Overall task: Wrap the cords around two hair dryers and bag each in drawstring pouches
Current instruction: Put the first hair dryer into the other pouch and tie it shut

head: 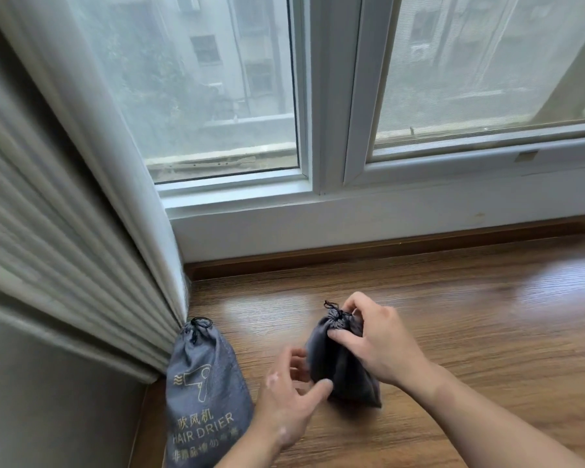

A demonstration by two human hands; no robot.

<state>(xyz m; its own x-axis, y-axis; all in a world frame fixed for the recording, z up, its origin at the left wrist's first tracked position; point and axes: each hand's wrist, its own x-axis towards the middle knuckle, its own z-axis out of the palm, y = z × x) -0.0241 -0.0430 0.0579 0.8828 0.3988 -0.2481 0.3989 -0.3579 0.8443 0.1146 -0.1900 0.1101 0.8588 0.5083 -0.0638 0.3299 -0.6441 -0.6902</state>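
Two grey drawstring pouches stand on a wooden sill (470, 298). The left pouch (203, 386), printed with a hair dryer symbol and "HAIR DRIER", is drawn closed and bulges; it leans by the curtain. The second pouch (338, 363) stands upright in the middle, its neck gathered with black cord on top. My right hand (379, 342) pinches this pouch near its gathered neck. My left hand (294, 396) touches its lower left side, fingers spread, thumb against the fabric. No hair dryer or cord shows; the contents are hidden.
A pale pleated curtain (65, 214) hangs at the left, reaching down beside the left pouch. A white-framed window (328, 130) rises behind the sill. The sill's wood stretches away to the right.
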